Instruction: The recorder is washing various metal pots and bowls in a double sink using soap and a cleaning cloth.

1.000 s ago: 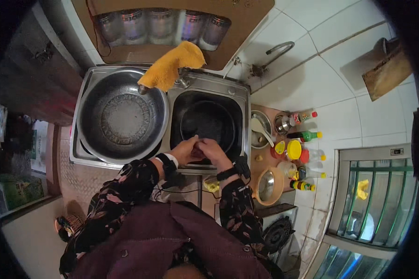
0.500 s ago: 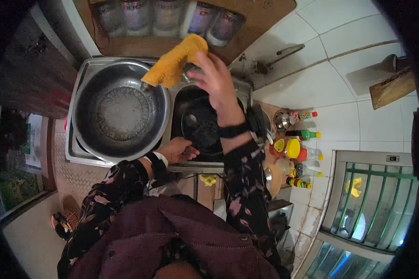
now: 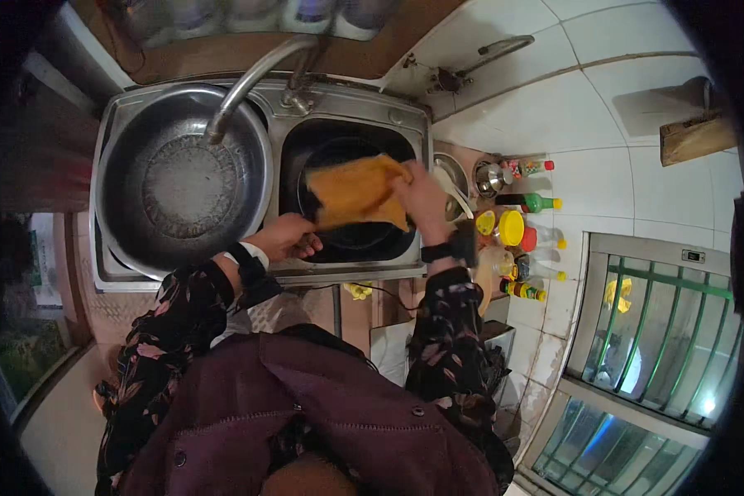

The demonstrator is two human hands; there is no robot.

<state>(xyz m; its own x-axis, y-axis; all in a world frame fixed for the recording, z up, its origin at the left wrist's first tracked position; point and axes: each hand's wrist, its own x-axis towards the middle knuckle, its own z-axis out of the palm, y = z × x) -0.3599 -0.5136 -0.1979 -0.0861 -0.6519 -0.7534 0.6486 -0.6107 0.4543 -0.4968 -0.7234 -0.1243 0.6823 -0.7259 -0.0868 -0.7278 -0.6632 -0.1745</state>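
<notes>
A yellow-orange cloth [image 3: 355, 194] hangs spread over the right sink basin, smeared a little by motion. My right hand [image 3: 422, 201] grips it at its right edge. Beside the cloth's lower left corner is my left hand [image 3: 286, 236], its fingers curled; whether they pinch that corner or something else I cannot make out. A dark round pan [image 3: 355, 238] sits in the right basin, partly hidden behind the cloth. To the left, a large metal basin [image 3: 116, 198] holds clear water, and the curved tap [image 3: 256, 70] reaches out over it.
The steel double sink [image 3: 339, 278] fills the counter before me. To its right stand a metal bowl [image 3: 455, 175], a green bottle [image 3: 540, 202], a yellow-lidded jar [image 3: 511, 227] and several other bottles. A wall pipe [image 3: 504, 45] juts out at the upper right.
The cloth has come down from the tap into the space above the right basin, held by my right hand, and is now spread out. My left hand has shifted up and left.
</notes>
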